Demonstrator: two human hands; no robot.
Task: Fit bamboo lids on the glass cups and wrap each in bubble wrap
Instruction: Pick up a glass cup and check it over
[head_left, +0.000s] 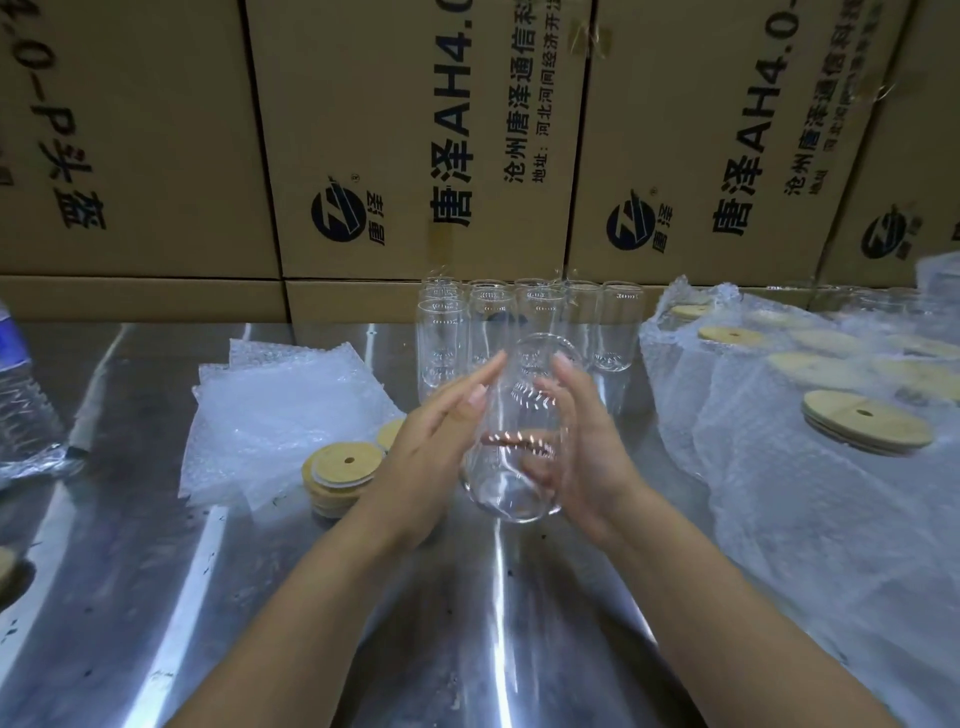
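A clear glass cup (511, 493) without a lid is held tilted above the steel table, its mouth pointing away from me. My right hand (592, 447) grips it from the right, with fingers curled behind the glass and the thumb up near the rim. My left hand (431, 447) lies against the cup's left side with straight fingers. A stack of bamboo lids (340, 478) sits just left of my left hand. Loose bubble wrap sheets (280, 410) lie beyond the lids. Several bare glass cups (530, 312) stand in rows at the back.
Several wrapped cups with bamboo lids (867, 421) fill the right side in bubble wrap. A plastic water bottle (21, 395) stands at the far left. Cardboard boxes (415, 156) form a wall behind the metal table (260, 623).
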